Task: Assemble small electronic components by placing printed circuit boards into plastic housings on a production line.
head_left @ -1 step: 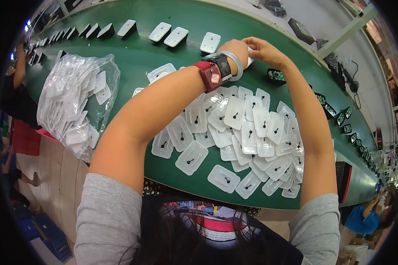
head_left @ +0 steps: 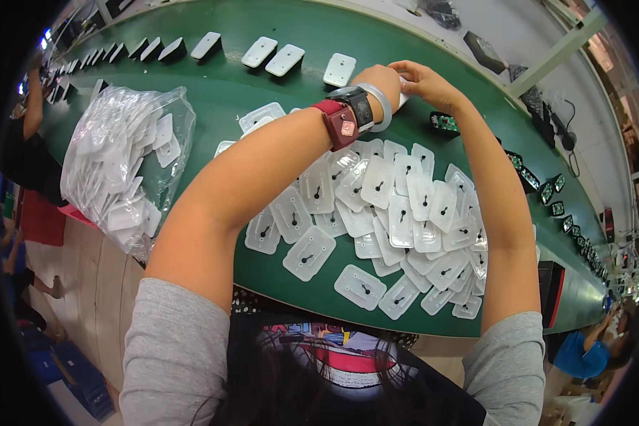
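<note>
Both my hands meet at the far side of the green table. Between them shows a sliver of a white plastic cover. My right hand is closed, its fingers pinching that cover from the right. From the left, my left hand curls round the same piece; its fingertips are hidden behind the back of the hand. Below my wrists spreads a heap of translucent white plastic covers, each with a small dark keyhole-like mark. Just right of my hands lies a black housing with a green circuit board.
White-topped black units stand in a row along the far edge. A clear bag of white covers lies at left. More circuit-board housings line the right side of the green table. Other people sit at both sides.
</note>
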### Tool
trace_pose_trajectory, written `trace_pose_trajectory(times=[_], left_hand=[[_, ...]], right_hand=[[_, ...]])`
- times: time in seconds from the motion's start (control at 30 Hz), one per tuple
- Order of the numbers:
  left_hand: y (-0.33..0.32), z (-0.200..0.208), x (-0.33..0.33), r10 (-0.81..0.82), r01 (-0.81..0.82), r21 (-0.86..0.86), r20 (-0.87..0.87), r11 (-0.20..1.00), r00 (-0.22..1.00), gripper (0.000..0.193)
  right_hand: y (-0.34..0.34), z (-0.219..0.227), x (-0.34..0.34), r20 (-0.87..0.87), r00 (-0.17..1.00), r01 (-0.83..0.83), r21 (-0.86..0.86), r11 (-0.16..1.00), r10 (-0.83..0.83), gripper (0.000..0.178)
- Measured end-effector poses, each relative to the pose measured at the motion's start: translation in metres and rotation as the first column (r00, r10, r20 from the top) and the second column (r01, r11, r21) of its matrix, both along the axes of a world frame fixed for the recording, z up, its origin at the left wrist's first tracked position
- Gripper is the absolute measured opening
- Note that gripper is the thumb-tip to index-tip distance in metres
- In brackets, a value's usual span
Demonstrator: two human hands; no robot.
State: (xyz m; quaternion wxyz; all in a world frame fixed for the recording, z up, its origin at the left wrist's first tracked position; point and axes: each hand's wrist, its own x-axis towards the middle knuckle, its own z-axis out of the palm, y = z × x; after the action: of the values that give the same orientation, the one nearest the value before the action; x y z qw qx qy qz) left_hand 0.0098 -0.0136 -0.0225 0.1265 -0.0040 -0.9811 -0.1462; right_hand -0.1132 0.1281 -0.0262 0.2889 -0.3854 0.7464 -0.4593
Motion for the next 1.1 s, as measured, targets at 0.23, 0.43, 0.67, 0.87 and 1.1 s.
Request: trace_pose_trajectory(times=[0.23, 0.43, 0.67, 0.87, 1.1], left_hand=[[-0.008, 0.041, 0.12, -0.162, 0.184, 0.127, -0.167, 0.975, 0.973, 0.03], [-0.081, 0.049, 0.287, -0.054, 0.079, 0.26, -0.102, 0.962, 0.993, 0.024], [-0.211, -0.005, 0.271, 0.229, -0.263, -0.151, -0.21, 0.953, 0.951, 0.025], [-0.274, -0.03, 0.225, 0.151, -0.126, -0.508, 0.007, 0.852, 0.989, 0.034], [-0.248, -0.018, 0.228, 0.1, -0.15, -0.581, -0.118, 0.8, 0.988, 0.008]], right_hand=[[0.059, 0.07, 0.104, -0.429, 0.866, 0.258, -0.053, 0.965, -0.255, 0.041], [0.384, 0.11, 0.218, -0.829, 0.21, 0.925, -0.004, 0.38, -0.518, 0.027], [0.382, 0.063, 0.279, -0.921, 0.21, 0.931, 0.086, 0.354, -0.328, 0.022], [0.418, 0.032, 0.296, -0.927, 0.18, 0.896, 0.017, 0.444, -0.329, 0.02], [0.473, 0.012, 0.304, -0.912, 0.129, 0.965, 0.025, 0.261, -0.389, 0.018]])
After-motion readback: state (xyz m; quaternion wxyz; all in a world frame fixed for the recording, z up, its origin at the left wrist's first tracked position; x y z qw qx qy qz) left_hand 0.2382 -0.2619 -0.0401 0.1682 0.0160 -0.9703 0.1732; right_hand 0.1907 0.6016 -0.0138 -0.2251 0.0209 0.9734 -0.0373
